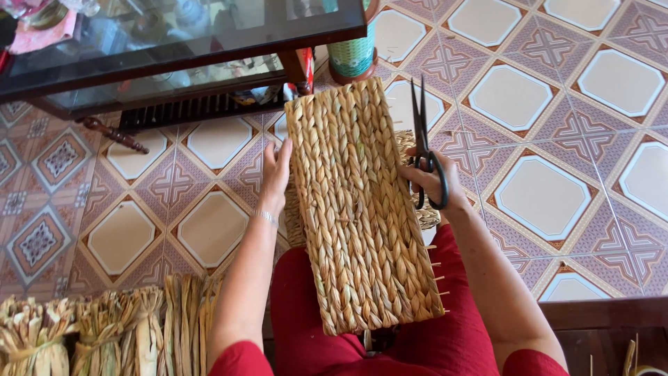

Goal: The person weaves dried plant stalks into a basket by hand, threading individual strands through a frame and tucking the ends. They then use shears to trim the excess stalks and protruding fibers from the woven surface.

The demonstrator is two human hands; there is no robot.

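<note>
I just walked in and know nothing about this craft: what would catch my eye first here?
A long woven straw panel lies across the person's red-clad lap, mid-picture. The left hand steadies its left edge, while the right hand grips black scissors, blades pointing away. Bundles of dried straw sit lower left on the patterned tile floor.

Rough, matt woven straw basket [362,209]; black metal scissors [423,139]; glossy tiled floor [543,125]; glass-topped dark wood table [174,35] at 11 o'clock.

Bright, even daylight across the frame; soft shadows only. Reflections glaze the glass tabletop [174,28] at upper left. Focus sharp at centre, slight wide-angle bending toward the edges.
</note>
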